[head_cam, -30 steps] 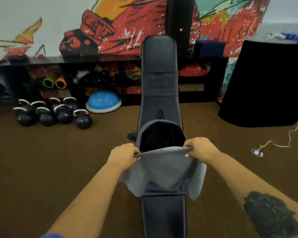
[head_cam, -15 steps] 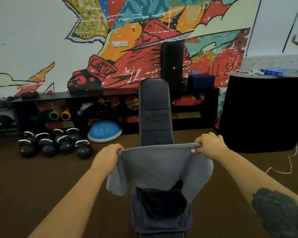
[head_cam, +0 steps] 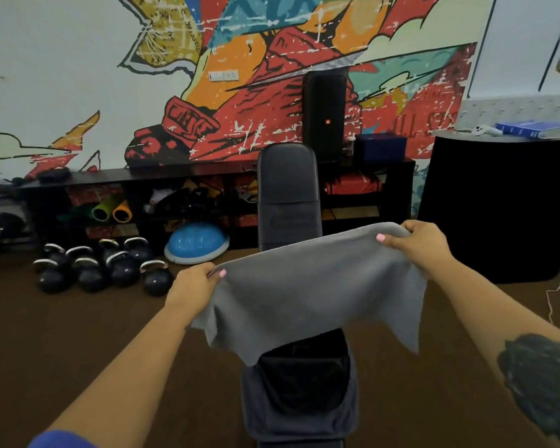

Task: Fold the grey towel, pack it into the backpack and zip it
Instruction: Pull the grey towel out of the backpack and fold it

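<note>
I hold the grey towel (head_cam: 311, 292) spread in the air in front of me, its top edge stretched between both hands and its lower edge hanging loose. My left hand (head_cam: 193, 282) pinches the left top corner; my right hand (head_cam: 417, 244) grips the right top corner, held higher. Below the towel the grey backpack (head_cam: 299, 402) lies on the black bench (head_cam: 288, 195), its main compartment gaping open and dark inside. The towel hides the backpack's upper part.
Several black kettlebells (head_cam: 101, 266) and a blue balance dome (head_cam: 196, 242) sit on the brown floor at left. A low black shelf (head_cam: 175, 176) runs along the mural wall. A black counter (head_cam: 498, 205) stands at right, with a white cable (head_cam: 552, 295) on the floor.
Both hands have lifted the towel up off the backpack and spread it wider; the right hand rose higher than the left. The view tilted upward.
</note>
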